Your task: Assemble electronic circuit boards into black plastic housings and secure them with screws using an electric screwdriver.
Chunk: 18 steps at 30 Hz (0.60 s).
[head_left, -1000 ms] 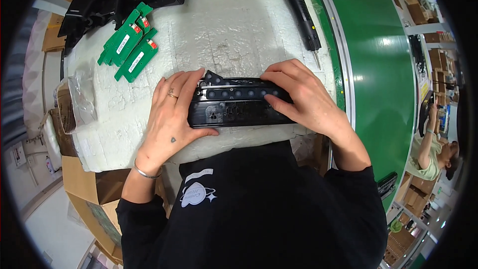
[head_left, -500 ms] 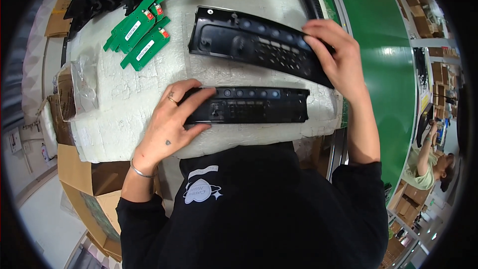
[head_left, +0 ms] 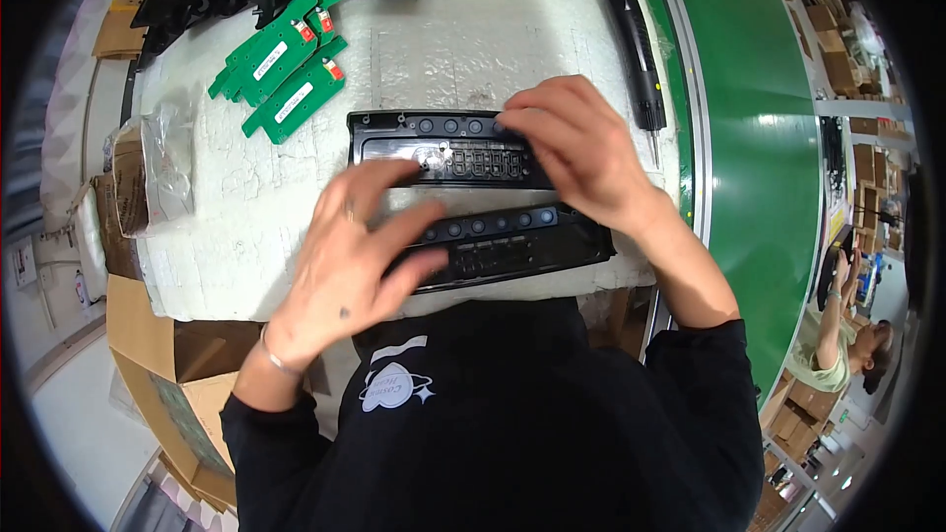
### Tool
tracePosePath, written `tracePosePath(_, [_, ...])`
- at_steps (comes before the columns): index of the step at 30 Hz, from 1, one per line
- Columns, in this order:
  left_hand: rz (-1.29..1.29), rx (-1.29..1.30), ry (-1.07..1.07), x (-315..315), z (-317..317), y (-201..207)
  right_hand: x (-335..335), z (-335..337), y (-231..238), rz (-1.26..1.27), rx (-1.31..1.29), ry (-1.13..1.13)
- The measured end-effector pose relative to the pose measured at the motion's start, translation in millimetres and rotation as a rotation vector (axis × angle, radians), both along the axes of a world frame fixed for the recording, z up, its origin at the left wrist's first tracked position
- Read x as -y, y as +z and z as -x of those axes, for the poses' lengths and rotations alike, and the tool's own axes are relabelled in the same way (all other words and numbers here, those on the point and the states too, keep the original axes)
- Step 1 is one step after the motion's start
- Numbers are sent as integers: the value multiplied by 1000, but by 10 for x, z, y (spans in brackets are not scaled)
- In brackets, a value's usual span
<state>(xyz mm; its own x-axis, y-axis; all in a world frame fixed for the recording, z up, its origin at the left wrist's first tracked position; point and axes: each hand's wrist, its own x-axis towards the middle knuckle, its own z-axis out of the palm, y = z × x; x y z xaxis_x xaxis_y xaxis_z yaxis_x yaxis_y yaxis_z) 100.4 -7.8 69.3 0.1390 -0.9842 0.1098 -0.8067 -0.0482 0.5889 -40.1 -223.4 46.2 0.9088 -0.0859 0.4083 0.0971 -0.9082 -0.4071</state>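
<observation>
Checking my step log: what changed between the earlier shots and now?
Far black panel, half a second ago raised in the right hand, came toward the person and left, just beyond the near black panel. Near black panel shifted toward the person, turned slightly. Left hand is blurred; whether either hand grips is unclear. Green circuit boards and black screwdriver stayed.
</observation>
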Motion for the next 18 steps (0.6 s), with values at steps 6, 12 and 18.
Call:
tracePosePath(6, [-15, 124, 69, 316, -147, -101, -135, -26, -36, -6, -139, 82])
tracePosePath(12, [198, 55, 38, 459, -423, 17, 179, -192, 126, -282, -115, 53])
tracePosePath(18, [147, 379, 533, 1278, -1143, 169, 735, -1224, 113, -305, 22, -139])
